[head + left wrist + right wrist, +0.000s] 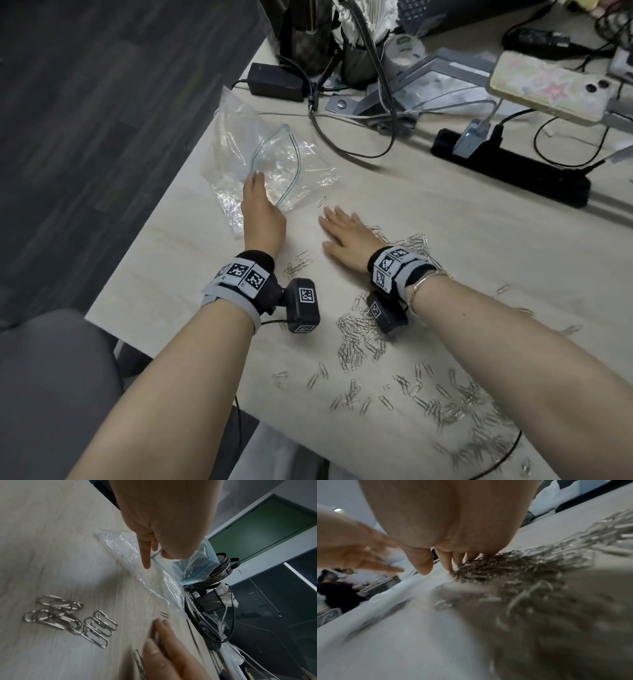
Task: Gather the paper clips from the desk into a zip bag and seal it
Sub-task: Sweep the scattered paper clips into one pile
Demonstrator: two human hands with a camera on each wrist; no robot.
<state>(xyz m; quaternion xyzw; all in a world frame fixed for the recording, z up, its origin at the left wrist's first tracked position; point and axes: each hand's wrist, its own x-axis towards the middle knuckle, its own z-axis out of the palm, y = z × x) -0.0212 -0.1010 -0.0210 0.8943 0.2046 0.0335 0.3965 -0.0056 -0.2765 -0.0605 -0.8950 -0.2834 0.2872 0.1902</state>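
Observation:
The clear zip bag (239, 150) with a blue zip line lies at the desk's left side, its mouth gaping toward me. My left hand (262, 209) is at the near end of the mouth; in the left wrist view its thumb and curled fingers pinch the bag's raised rim (197, 566) while one straight finger (145, 557) presses down. My right hand (342, 236) lies flat on the desk beside it, fingers straight. Its fingertips (448, 563) touch a heap of paper clips (505, 568). Silver paper clips (359, 335) are strewn under and around my right forearm. One clip (321, 200) lies just before the bag.
A black power strip (513, 168), a phone (548, 89), a black adapter (275, 82), a mesh cup (359, 65) and loose cables (342, 144) crowd the back of the desk. The desk's left edge (164, 219) drops to dark floor. A grey chair (51, 377) stands at lower left.

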